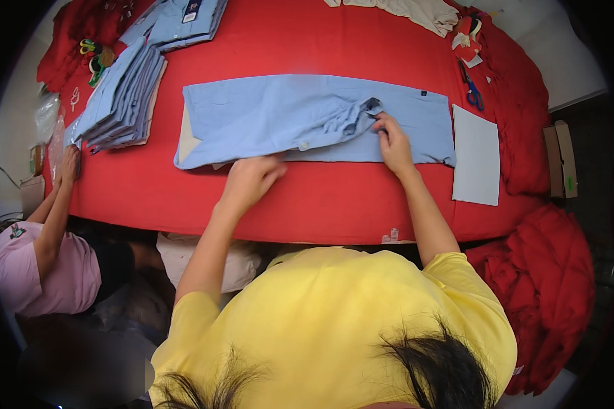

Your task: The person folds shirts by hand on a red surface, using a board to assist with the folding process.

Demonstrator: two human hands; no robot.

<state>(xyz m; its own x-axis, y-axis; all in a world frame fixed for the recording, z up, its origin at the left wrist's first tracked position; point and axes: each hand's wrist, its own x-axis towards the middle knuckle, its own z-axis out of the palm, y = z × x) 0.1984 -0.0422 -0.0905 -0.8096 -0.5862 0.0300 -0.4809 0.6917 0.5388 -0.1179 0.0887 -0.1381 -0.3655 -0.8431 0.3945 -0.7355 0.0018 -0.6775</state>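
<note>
A light blue shirt (273, 116) lies partly folded across the table in front of me. Beige card (187, 133) shows at its left end. A gathered sleeve with a dark-lined opening and a button runs along the middle of the shirt. My right hand (394, 144) pinches the fabric beside that opening. At the near edge of the shirt, my left hand (251, 180) has its fingers curled against the cloth, their tips partly hidden. A white rectangular card (475, 155) rests just beyond the shirt's right end.
Folded blue shirts form a stack (123, 95) at the left, with more (184, 24) behind. Blue-handled scissors (474, 97) and tape lie far right; green-handled scissors (97, 65) far left. A co-worker (48, 262) in pink touches the stack. Red cloth (539, 293) is heaped at right.
</note>
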